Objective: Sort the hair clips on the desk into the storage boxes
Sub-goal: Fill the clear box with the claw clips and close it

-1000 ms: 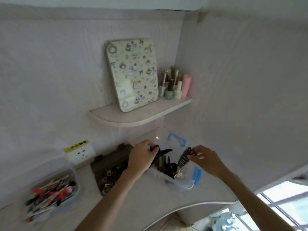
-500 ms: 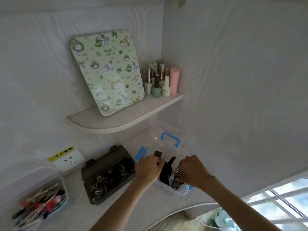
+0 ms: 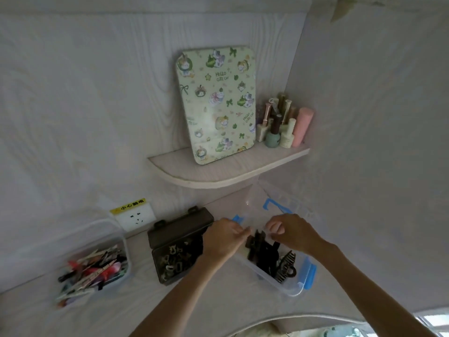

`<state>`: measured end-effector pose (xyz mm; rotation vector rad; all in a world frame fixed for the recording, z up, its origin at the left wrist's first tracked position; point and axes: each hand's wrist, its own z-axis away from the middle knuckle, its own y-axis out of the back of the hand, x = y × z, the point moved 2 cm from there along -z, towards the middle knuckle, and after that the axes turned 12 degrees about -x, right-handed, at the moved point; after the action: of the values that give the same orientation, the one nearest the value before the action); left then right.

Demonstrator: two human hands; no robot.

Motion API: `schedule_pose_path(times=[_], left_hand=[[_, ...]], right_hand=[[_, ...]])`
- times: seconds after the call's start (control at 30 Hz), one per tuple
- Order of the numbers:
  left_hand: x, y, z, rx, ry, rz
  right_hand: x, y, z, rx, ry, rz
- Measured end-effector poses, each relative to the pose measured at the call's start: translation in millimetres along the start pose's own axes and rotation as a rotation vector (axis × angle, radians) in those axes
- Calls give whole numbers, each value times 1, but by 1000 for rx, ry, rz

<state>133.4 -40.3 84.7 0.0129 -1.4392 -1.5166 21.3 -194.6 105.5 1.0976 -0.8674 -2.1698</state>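
Both hands are now hovering over the clear box [image 3: 294, 285], the claw clips the left hand [image 3: 224, 238] and right hand [image 3: 291, 233] carried a moment ago now lying inside. Each grip is loosely curled; whether the fingertips are pinching the dark clips [image 3: 264, 254] is unclear.

Left hand [image 3: 224, 239]: back up, fingers curled toward centre, fingertips pinched together; contents of the grip unclear. Right hand [image 3: 291, 233]: fingers curled inward, nails showing, opposite the left, close but apart. Both forearms bare, converging from below.
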Motion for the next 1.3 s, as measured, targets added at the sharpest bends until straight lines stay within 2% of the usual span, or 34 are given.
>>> schedule_pose_path(times=[0.13,0.23,0.4,0.53,0.67,0.83,0.97,1.1,1.3], left_hand=[[-58,42,29,72,124,96],[-126,78,74,100,253,163],[-225,110,154,197,526,247],[-292,126,227,360,726,357],[-348,130,286,398,830,376],[-403,135,323,428,865,333],[-425,147,316,428,788,267],[-432,162,292,338,671,157],[-433,159,264,123,675,-41]], right_hand=[[-62,-21,-33,-90,130,-27],[-134,-55,-61,-226,238,-25],[-247,-123,-78,-427,433,98],[-336,-190,-79,-576,583,253],[-400,-257,-78,-601,679,432],[-445,-330,-82,-556,737,620],[-462,-360,-88,-469,771,701],[-461,-359,-86,-323,804,709],[-436,-337,-87,-400,724,681]])
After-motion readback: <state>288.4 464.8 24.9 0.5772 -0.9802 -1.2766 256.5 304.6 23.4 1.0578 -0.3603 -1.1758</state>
